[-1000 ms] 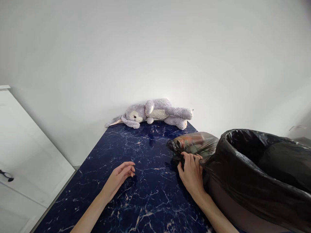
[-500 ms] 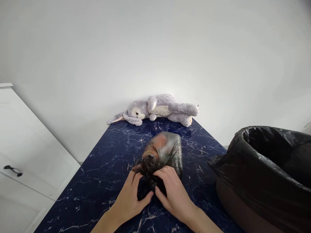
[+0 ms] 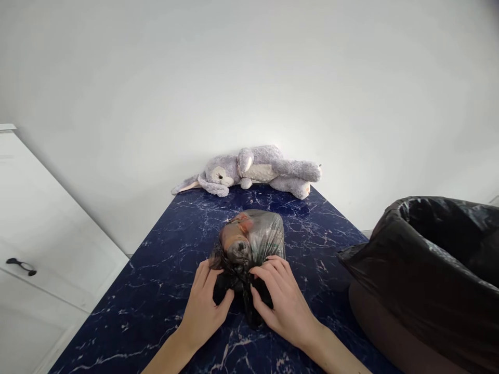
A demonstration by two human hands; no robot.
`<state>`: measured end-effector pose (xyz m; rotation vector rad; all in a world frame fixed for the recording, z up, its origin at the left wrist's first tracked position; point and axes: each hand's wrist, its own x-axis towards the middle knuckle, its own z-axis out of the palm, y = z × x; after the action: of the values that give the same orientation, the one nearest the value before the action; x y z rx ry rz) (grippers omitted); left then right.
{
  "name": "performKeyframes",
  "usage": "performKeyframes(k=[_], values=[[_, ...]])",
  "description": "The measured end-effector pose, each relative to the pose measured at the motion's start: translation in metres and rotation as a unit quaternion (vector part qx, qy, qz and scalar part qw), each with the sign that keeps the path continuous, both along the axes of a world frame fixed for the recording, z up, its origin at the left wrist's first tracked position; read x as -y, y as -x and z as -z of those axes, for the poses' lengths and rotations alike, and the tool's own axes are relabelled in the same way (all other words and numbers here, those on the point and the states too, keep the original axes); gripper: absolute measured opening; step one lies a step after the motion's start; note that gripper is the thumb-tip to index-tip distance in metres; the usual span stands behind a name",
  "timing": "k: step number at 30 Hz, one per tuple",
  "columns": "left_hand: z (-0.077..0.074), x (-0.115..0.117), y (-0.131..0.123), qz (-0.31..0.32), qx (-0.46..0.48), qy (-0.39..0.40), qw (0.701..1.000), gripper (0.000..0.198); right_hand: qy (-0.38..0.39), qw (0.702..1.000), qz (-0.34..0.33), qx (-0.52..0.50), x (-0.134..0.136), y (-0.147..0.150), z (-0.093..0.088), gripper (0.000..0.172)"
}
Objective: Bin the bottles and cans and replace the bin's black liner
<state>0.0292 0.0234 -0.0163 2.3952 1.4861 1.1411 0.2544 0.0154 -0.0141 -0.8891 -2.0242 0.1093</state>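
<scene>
A small dark see-through plastic bag [image 3: 253, 236], filled with something orange and brown, lies on the dark blue marbled table [image 3: 163, 291]. Its gathered neck points toward me. My left hand [image 3: 205, 309] pinches the neck from the left side. My right hand [image 3: 283, 304] grips the same bunched neck from the right, fingers curled over the black plastic. Both hands rest low on the tabletop, thumbs close together.
A grey plush rabbit [image 3: 253, 171] lies along the table's far edge against the white wall. A bin lined with a black bag [image 3: 429, 270] stands at the right, its mouth open. A white cabinet with a black handle [image 3: 21, 266] is at the left.
My right hand dragged the small bag from beside the bin to the table's middle. My left hand came over and joined it on the bag's neck.
</scene>
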Motion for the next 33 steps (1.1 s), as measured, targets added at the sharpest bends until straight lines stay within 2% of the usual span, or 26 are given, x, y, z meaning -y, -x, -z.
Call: performKeyframes(k=[5,10,12,16,20,22,25,28,30,33], values=[[-0.003,-0.003,0.002,-0.036,0.046,-0.018,0.998,0.028,-0.016,0.998,0.041,-0.037,-0.002,-0.003,0.004,0.023],[-0.008,-0.007,0.005,-0.076,0.119,0.027,0.990,0.022,0.013,0.985,0.104,-0.136,-0.006,-0.008,0.006,0.018],[-0.009,-0.009,0.007,-0.098,0.163,0.065,0.980,0.024,0.023,0.975,0.139,-0.172,-0.008,-0.012,0.007,0.017],[-0.004,-0.017,0.020,-0.125,0.290,0.145,0.937,0.033,0.063,0.948,0.214,-0.226,-0.015,-0.021,0.010,0.020],[0.003,-0.023,0.029,-0.133,0.338,0.115,0.925,0.040,0.087,0.938,0.238,-0.238,-0.017,-0.027,0.010,0.025],[0.001,-0.021,0.027,-0.149,0.340,0.075,0.925,0.035,0.060,0.945,0.229,-0.226,-0.013,-0.025,0.007,0.028],[-0.007,-0.010,0.017,-0.116,0.261,-0.039,0.958,0.026,-0.020,0.968,0.185,-0.167,-0.002,-0.017,0.000,0.038],[-0.014,0.001,0.006,-0.019,0.076,-0.138,0.987,0.028,-0.063,0.985,0.134,-0.092,0.007,-0.008,-0.005,0.053],[-0.016,0.005,0.001,0.010,-0.035,-0.147,0.988,0.030,-0.059,0.990,0.118,-0.050,0.009,-0.004,-0.004,0.059],[-0.014,0.005,-0.001,-0.012,-0.122,-0.138,0.983,0.027,-0.022,0.992,0.120,-0.020,0.005,-0.004,0.005,0.058]])
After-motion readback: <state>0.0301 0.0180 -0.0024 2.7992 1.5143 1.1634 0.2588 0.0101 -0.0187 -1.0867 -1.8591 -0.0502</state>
